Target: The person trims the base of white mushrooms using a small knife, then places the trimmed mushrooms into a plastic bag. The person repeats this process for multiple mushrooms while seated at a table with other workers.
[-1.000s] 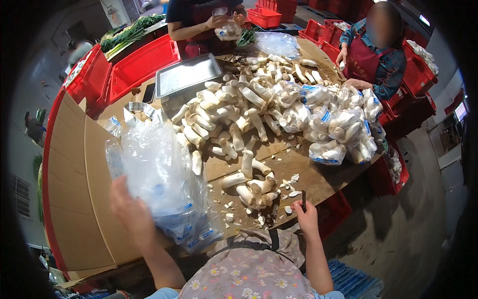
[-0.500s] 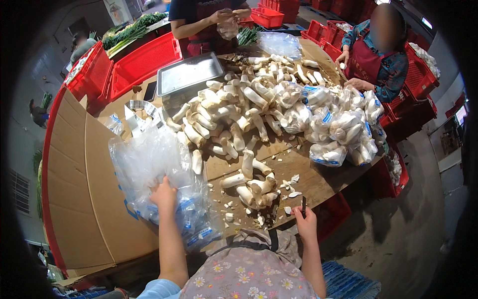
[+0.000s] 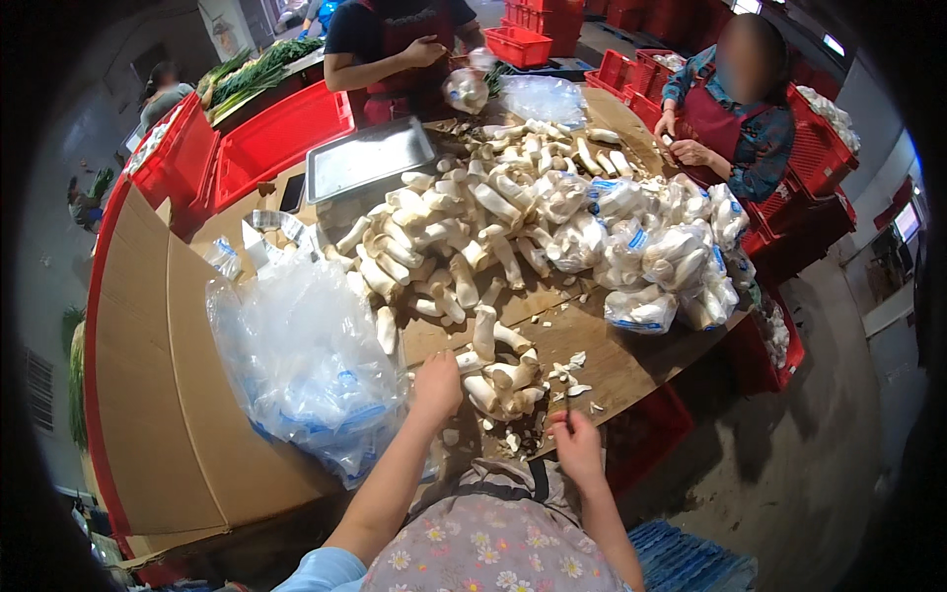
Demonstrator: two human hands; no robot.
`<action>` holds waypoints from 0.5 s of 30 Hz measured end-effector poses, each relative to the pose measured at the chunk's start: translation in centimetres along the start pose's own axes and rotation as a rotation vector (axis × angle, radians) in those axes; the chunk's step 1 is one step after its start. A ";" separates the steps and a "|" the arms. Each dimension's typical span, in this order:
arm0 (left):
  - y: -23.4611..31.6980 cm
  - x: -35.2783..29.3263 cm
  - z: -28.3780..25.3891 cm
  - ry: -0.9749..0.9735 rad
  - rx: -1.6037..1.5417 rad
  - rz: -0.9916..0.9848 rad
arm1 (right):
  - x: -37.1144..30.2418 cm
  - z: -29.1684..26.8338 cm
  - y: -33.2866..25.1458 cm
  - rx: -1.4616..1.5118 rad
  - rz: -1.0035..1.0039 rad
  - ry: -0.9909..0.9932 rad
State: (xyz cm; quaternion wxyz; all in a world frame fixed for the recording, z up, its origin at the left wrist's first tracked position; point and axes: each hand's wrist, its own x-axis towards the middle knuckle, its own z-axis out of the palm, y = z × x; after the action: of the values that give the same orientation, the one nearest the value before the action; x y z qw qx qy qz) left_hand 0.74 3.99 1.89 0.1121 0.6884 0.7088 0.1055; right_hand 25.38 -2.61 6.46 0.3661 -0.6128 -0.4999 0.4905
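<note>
Mushrooms are seen in the head view gathered in a small cluster near the front edge of the table — presumably so that they can be reached without stretching. The leftmost mushroom is covered at its outer end by the curled left hand; whether it is gripped or only touched cannot be told. A dark knife is grasped in the right hand, its tip directed away from the body, perhaps so that the left hand is kept clear. Pale trimmings are scattered beside the cluster. Clear plastic bags are laid loosely at the left, apparently for easy access, while filled bags are piled at the right — likely so that the two are not mixed. Beyond the cluster, a larger mushroom pile is spread.
</note>
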 end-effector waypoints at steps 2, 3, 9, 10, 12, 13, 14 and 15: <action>0.3 0.0 0.9 0.031 -0.023 -0.036 | -0.6 0.4 1.6 -0.092 -0.003 -0.083; 0.3 -0.3 1.0 0.041 -0.025 -0.061 | -1.3 0.6 1.5 -0.109 0.053 -0.140; 2.6 -3.7 -3.5 0.028 -0.329 -0.078 | -3.2 1.5 -0.2 -0.263 -0.043 -0.134; 4.0 -4.4 -5.4 -0.055 -0.416 -0.133 | -3.3 1.7 -1.1 -0.324 -0.151 -0.088; 4.9 -5.3 -6.2 -0.143 -0.589 -0.150 | -3.0 2.2 -3.0 -0.373 -0.382 0.006; 5.4 -5.7 -6.7 -0.145 -0.602 -0.129 | -2.7 2.4 -3.9 -0.415 -0.436 0.016; 6.4 -6.3 -7.8 -0.147 -0.615 -0.107 | -2.5 2.5 -4.7 -0.456 -0.489 0.026; 7.2 -6.7 -8.7 -0.149 -0.634 -0.080 | -2.3 2.5 -5.2 -0.505 -0.543 0.041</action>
State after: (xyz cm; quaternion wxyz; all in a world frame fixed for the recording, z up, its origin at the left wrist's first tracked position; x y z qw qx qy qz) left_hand 5.17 -2.42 12.46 0.3764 0.5967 0.6572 0.2655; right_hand 21.57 -3.74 11.28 0.3300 -0.5386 -0.7420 0.2246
